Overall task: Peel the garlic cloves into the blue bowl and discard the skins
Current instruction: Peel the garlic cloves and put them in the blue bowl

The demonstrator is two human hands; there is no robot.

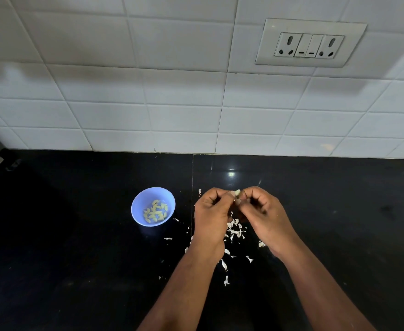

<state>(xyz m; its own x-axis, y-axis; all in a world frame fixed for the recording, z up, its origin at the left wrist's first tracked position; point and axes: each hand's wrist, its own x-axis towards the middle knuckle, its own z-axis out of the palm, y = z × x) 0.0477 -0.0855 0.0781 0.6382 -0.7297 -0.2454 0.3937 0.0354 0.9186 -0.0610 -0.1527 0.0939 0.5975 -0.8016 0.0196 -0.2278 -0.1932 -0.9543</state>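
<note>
fingers (222,195) of the left hand (211,211) and right hand (263,209) curl in, pinching one clove (237,192) between them above the skins (235,231) on the counter (76,247); the bowl (139,201), left, holds peeled cloves (155,211)

The one camera sits on my head, looking forward and steeply down at the black counter (76,235) from close above. Its wide lens faces the tiled wall (148,91), and my forearms reach in from the bottom edge.
</note>
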